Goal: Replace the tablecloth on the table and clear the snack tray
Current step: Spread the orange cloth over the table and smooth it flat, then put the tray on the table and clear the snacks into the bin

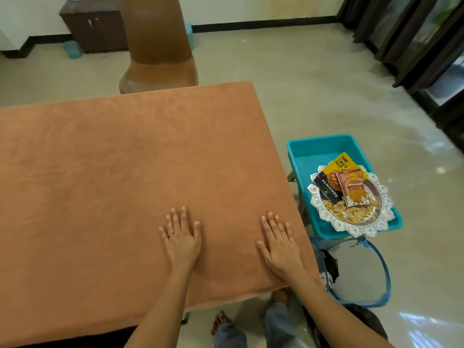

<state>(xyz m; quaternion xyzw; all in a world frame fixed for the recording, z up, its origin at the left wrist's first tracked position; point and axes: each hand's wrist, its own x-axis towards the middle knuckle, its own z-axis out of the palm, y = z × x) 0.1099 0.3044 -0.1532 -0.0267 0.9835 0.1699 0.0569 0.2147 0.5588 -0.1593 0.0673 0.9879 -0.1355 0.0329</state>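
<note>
A brown cabinet (96, 30) stands against the wall at about eleven o'clock, and just right of it a brown chair (158, 46) sits at the far edge of the table, near twelve o'clock. The table is covered by an orange-brown tablecloth (113, 172) that lies smooth over the whole top and hangs over the near edge.

The left hand (181, 237) lies palm-down on the cloth, slightly below the centre of the view at about six o'clock. Its fingers are straight and slightly apart, holding nothing, and a ring shows on one finger. The right hand (278, 243) lies flat on the cloth just to the right, close to the table's right edge, at about five o'clock. Its fingers are also straight and a little spread, holding nothing.

Beyond the table's right edge, at about three o'clock, a turquoise tub (324, 151) rests on a low stand. The silver snack tray (376, 217) sits in the tub's near half, carrying a yellow packet (340, 163), a black almond packet (326, 190), an orange packet (354, 188) and loose nuts (350, 213). Just below the tub, at about four o'clock, a blue-rimmed mesh basket (361, 277) stands on the floor.
</note>
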